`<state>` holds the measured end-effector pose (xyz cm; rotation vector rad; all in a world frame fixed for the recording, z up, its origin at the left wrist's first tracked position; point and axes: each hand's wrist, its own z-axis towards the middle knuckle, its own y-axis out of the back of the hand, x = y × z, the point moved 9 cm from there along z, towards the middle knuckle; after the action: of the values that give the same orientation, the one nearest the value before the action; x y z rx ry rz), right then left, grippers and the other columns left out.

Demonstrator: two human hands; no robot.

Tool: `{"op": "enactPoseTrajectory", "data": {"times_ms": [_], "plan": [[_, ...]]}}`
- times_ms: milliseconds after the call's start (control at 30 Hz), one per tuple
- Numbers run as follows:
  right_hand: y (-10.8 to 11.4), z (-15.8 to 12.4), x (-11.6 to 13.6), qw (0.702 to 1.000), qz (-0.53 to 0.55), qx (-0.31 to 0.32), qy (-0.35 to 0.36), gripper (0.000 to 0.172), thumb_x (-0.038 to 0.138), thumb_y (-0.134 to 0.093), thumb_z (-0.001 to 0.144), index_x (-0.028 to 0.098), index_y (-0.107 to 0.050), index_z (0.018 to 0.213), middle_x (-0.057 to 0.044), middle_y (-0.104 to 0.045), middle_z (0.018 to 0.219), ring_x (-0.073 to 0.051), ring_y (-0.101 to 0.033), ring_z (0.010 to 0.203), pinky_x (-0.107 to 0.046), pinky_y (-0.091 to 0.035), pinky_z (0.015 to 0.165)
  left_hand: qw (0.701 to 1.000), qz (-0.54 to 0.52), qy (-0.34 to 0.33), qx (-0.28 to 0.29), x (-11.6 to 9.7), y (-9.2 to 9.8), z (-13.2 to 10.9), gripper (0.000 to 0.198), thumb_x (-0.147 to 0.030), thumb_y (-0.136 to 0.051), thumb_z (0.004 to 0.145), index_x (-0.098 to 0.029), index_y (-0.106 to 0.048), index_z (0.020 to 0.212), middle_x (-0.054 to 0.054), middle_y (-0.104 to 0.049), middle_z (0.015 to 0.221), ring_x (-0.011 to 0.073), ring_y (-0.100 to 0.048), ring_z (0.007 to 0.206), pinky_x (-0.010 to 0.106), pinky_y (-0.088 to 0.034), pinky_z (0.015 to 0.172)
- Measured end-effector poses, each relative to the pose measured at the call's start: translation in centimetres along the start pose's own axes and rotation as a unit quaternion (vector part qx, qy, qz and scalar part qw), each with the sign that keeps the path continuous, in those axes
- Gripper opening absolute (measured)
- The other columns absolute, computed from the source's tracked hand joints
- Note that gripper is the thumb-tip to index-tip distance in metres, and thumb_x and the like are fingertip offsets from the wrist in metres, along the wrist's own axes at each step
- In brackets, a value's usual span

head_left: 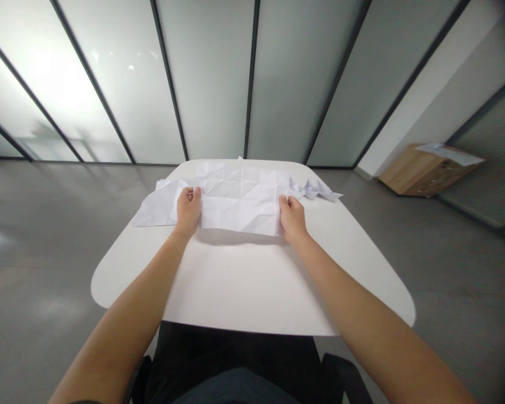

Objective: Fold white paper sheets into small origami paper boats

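A creased white sheet of paper (239,199) is stretched between my two hands, a little above the table, with a shadow under its near edge. My left hand (188,212) pinches its left edge, thumb on top. On the opposite edge, my right hand (293,217) grips the paper the same way, its fingers mostly hidden behind. Fold lines cross the sheet in a grid with diagonals. More creased white paper (157,206) lies on the table to the left of my left hand. Beyond my right hand sits a crumpled, folded piece of white paper (320,189).
The white table (252,286) has rounded corners and stands before me. Frosted glass panels (210,78) with dark frames rise behind it. A wooden cabinet (421,171) with white paper on top is at the right by the wall. Chair armrests flank my lap.
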<state>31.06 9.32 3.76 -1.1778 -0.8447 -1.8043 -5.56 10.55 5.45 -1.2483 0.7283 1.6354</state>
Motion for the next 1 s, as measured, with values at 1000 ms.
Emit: {"op": "enactPoseTrajectory", "data": {"times_ms": [1000], "plan": [[1.0, 2.4, -3.6, 0.946, 0.216, 0.112, -0.213, 0.035, 0.056, -0.069, 0.087, 0.022, -0.072, 0.098, -0.001, -0.069, 0.075, -0.013, -0.060, 0.055, -0.024, -0.049, 0.049, 0.941, -0.193, 0.178, 0.212, -0.5, -3.2, -1.9, 0.052, -0.022, -0.084, 0.072, -0.023, -0.062, 0.119, 0.004, -0.074, 0.104, 0.0167, -0.070, 0.084, 0.027, -0.057, 0.073]]}}
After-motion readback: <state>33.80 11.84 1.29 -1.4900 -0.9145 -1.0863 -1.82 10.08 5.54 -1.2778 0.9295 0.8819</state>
